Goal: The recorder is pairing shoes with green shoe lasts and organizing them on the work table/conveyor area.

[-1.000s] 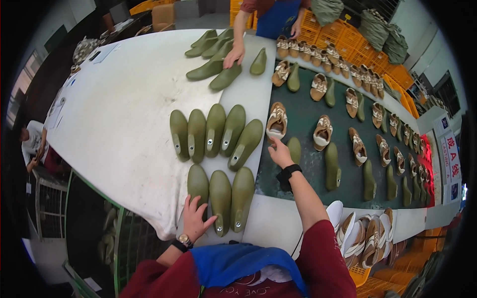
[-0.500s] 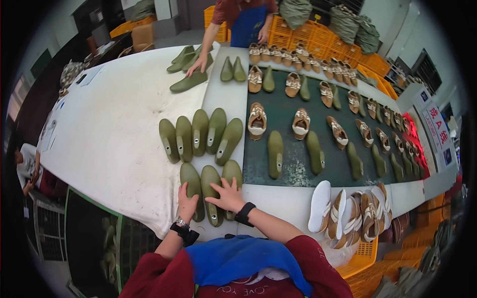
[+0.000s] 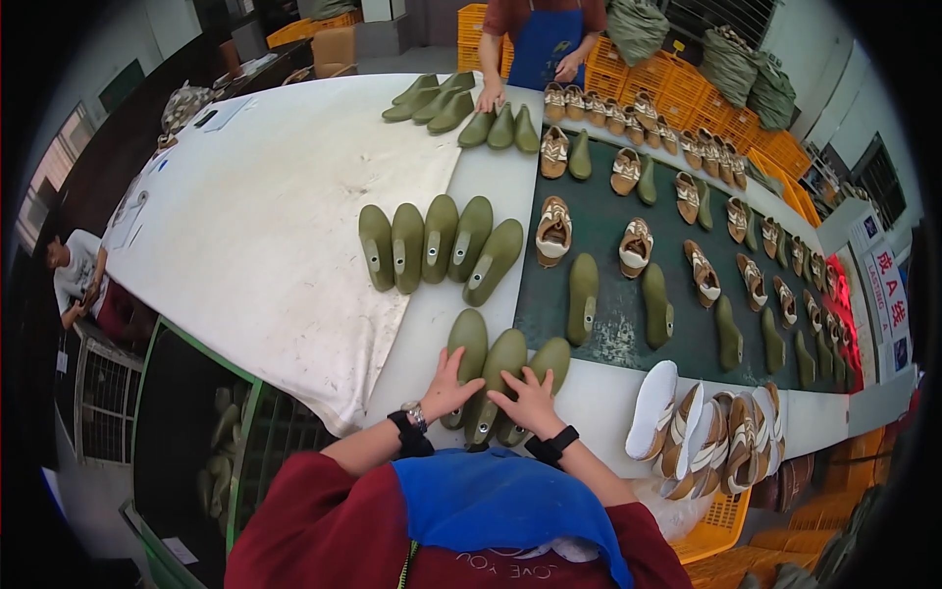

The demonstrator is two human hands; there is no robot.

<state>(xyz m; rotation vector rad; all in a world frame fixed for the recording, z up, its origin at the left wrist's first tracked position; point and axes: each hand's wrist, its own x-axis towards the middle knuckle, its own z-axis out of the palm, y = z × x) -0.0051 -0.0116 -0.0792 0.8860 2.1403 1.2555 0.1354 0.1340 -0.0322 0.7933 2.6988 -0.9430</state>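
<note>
Three olive-green shoe lasts (image 3: 505, 368) lie side by side at the near edge of the white table (image 3: 265, 236). My left hand (image 3: 448, 385) rests flat on the leftmost last. My right hand (image 3: 530, 401) lies on the middle and right lasts, fingers spread. Neither hand grips anything. Farther in, a fan of several more green lasts (image 3: 437, 243) lies on the white surface.
A dark green belt (image 3: 613, 329) to the right carries tan-and-white shoes (image 3: 553, 232) and single green lasts (image 3: 582, 297). Finished shoes are stacked in a yellow crate (image 3: 721, 447) at my right. A person in a blue apron (image 3: 542, 44) handles lasts at the far end. Yellow crates stand behind.
My right hand has come back from the belt onto the three near lasts, beside my left hand. The view has shifted closer over the table's near edge.
</note>
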